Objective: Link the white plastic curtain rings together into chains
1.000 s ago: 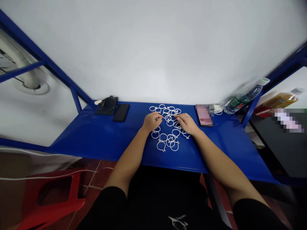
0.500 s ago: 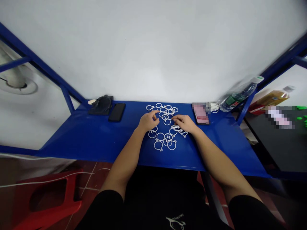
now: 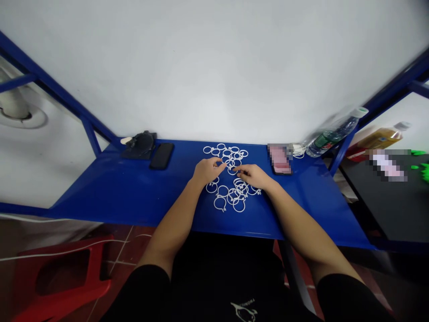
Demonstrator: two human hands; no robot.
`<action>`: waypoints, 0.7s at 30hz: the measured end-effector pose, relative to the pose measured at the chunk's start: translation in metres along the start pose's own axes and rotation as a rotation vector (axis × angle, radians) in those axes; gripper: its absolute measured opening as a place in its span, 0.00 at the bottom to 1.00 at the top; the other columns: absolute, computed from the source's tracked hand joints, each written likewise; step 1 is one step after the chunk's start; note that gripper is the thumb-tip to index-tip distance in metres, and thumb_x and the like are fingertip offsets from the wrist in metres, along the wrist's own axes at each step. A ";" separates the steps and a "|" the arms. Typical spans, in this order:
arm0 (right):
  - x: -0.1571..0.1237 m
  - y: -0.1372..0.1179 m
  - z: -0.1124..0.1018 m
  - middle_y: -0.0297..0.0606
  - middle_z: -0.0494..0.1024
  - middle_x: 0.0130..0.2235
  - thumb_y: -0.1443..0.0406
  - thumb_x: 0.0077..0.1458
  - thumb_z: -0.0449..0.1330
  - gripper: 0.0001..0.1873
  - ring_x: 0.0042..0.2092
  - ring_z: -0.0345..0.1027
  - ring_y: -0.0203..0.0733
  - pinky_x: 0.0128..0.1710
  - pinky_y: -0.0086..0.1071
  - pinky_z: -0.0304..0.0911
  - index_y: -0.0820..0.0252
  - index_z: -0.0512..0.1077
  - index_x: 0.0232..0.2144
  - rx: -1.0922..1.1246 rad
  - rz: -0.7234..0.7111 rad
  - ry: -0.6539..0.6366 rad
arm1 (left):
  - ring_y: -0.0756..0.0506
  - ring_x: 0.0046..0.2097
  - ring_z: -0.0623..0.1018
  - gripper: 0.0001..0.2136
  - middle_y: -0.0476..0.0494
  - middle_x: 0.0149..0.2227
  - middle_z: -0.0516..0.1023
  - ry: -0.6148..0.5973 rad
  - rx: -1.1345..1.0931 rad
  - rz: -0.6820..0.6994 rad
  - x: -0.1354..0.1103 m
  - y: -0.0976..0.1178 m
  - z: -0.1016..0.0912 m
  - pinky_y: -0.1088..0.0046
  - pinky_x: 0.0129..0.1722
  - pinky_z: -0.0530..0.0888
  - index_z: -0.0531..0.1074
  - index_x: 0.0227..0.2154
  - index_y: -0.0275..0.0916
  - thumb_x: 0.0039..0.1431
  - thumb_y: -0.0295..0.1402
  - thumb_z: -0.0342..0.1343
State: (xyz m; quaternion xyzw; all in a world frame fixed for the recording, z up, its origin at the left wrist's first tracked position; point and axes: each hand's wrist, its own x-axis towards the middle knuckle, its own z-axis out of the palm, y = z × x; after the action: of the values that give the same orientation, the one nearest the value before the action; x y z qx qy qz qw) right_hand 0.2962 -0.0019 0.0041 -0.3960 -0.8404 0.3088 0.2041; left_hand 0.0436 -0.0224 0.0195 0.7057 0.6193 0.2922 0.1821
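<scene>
Loose white plastic rings with small clip ends, like curtain rings, lie in two groups on the blue tabletop (image 3: 134, 192). My left hand (image 3: 208, 172) is beside the far group's left edge, index finger and thumb slightly apart next to a white ring (image 3: 226, 153). From the right, my right hand (image 3: 255, 176) has its thumb and fingers drawn together at the edge of another white ring (image 3: 232, 173). Several overlapping rings (image 3: 239, 205) lie nearer my body, below both hands. My right hand partly covers some rings under its palm.
A black phone (image 3: 162, 156) and a black object (image 3: 140, 145) lie at the left. To the right are a blurred-screen phone (image 3: 280, 158), a white cable (image 3: 298, 150) and a leaning plastic bottle (image 3: 337, 134). The white wall (image 3: 208, 67) borders the back edge.
My right hand has moved left, its fingertips reaching the lower ring of the far group. My left thumb has come nearer the rings. Some near rings at the right have shifted down and left.
</scene>
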 end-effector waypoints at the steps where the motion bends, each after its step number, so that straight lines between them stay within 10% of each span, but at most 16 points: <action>1: 0.000 -0.003 0.000 0.34 0.80 0.33 0.64 0.62 0.62 0.15 0.31 0.70 0.37 0.34 0.31 0.59 0.56 0.81 0.50 -0.056 -0.008 -0.022 | 0.44 0.35 0.81 0.14 0.44 0.32 0.84 -0.009 -0.014 0.005 0.000 0.001 -0.001 0.69 0.36 0.71 0.83 0.44 0.42 0.66 0.44 0.58; 6: -0.001 -0.011 0.000 0.35 0.79 0.34 0.57 0.63 0.66 0.10 0.34 0.70 0.38 0.35 0.30 0.57 0.57 0.80 0.34 -0.158 -0.037 -0.040 | 0.48 0.27 0.75 0.12 0.51 0.23 0.77 -0.121 -0.027 0.143 -0.001 -0.003 -0.001 0.71 0.33 0.69 0.83 0.43 0.40 0.63 0.29 0.54; 10: -0.002 -0.005 -0.001 0.35 0.75 0.32 0.55 0.62 0.68 0.17 0.33 0.68 0.37 0.35 0.30 0.57 0.59 0.74 0.26 -0.198 -0.013 0.024 | 0.50 0.31 0.76 0.14 0.46 0.38 0.82 -0.103 -0.044 0.293 -0.002 -0.005 0.009 0.72 0.37 0.73 0.82 0.45 0.40 0.58 0.26 0.57; 15: -0.001 -0.003 0.000 0.37 0.76 0.39 0.57 0.57 0.71 0.12 0.40 0.71 0.41 0.37 0.31 0.60 0.57 0.76 0.36 -0.252 0.063 0.123 | 0.48 0.41 0.80 0.18 0.43 0.57 0.77 -0.169 -0.019 0.372 -0.006 -0.001 0.021 0.69 0.45 0.77 0.79 0.54 0.44 0.62 0.28 0.58; 21: 0.000 -0.005 0.003 0.39 0.79 0.43 0.59 0.59 0.70 0.12 0.42 0.73 0.43 0.39 0.32 0.61 0.54 0.78 0.45 -0.274 0.100 0.092 | 0.43 0.47 0.81 0.18 0.44 0.47 0.82 -0.254 -0.005 0.329 -0.008 0.005 0.027 0.66 0.46 0.76 0.77 0.57 0.46 0.63 0.34 0.61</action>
State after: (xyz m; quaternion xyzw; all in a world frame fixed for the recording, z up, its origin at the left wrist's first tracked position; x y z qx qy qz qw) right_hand 0.2916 -0.0051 0.0048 -0.4753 -0.8436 0.1826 0.1709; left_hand 0.0638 -0.0278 0.0008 0.8280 0.4671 0.2282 0.2102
